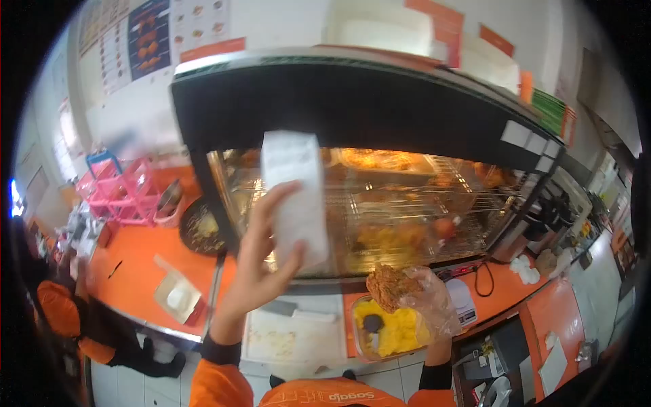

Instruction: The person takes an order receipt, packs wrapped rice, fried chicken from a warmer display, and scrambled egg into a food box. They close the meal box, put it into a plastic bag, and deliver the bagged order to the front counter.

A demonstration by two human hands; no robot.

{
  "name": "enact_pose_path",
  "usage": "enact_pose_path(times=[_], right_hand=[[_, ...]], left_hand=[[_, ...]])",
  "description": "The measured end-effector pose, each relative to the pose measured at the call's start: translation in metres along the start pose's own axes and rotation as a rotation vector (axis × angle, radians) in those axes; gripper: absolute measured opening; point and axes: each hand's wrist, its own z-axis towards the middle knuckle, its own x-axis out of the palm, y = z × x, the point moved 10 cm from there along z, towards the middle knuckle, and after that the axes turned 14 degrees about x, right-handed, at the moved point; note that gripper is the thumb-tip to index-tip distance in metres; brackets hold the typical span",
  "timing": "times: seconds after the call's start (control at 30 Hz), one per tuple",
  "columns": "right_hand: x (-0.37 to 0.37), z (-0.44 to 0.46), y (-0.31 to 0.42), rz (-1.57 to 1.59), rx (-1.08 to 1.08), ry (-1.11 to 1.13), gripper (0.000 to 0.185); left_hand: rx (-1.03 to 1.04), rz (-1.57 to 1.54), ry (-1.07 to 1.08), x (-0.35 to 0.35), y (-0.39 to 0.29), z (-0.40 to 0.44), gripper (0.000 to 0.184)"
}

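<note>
My left hand (261,261) grips a white paper slip (295,183), printed faintly and held upright in front of the lit warming cabinet (264,102). In a clear plastic glove, my right hand (434,305) is closed on a piece of fried chicken (390,288). Below the chicken sits a metal tray (357,332) of yellow food with a small dark round object in it. A white cutting board (295,346) with crumbs and a white-handled knife (308,315) lies left of the tray.
On the orange counter (129,271) at left are an open box (178,298), a dark pan (202,227) and a pink rack (122,193). A person in orange (61,308) stands at far left. A scale (462,298) and black cable lie right of the tray.
</note>
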Motion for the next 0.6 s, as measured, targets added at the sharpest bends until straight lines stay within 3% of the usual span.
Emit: enact_pose_path(times=[0.1,0.17,0.23,0.3,0.33,0.4,0.43,0.5,0.53,0.6], right_hand=[[0.071,0.026,-0.026,-0.155,-0.059,0.13,0.049],[0.135,0.035,-0.047,-0.087,-0.003,0.245,0.048],[0.208,0.042,-0.087,-0.132,0.135,0.346,0.045],[0.292,0.035,-0.115,-0.119,0.173,0.542,0.042],[0.334,0.027,-0.143,-0.116,0.301,0.661,0.041],[0.407,0.016,-0.194,-0.125,0.43,0.798,0.041],[0.446,0.014,-0.211,-0.311,0.216,0.868,0.04],[0.499,0.007,-0.226,-0.492,-0.003,0.936,0.041],[0.523,-0.004,-0.203,-0.988,-0.668,0.725,0.043],[0.566,-0.025,-0.182,-1.421,-1.339,0.417,0.045]], left_hand=[[-0.249,0.099,-0.018,-0.101,0.016,-0.094,0.071],[-0.319,0.218,-0.054,-0.169,0.011,-0.158,0.069],[-0.586,0.253,-0.122,-0.233,0.009,-0.23,0.065],[-0.704,0.34,-0.225,-0.286,-0.013,-0.281,0.063],[-0.785,0.371,-0.296,-0.309,-0.021,-0.306,0.062],[-0.769,0.459,-0.353,-0.343,-0.04,-0.337,0.061],[-0.737,0.514,-0.383,-0.356,-0.05,-0.346,0.061],[-0.756,0.535,-0.434,-0.374,-0.062,-0.361,0.06],[-0.783,0.576,-0.432,-0.38,-0.066,-0.366,0.06],[-0.818,0.6,-0.442,-0.386,-0.069,-0.373,0.06]])
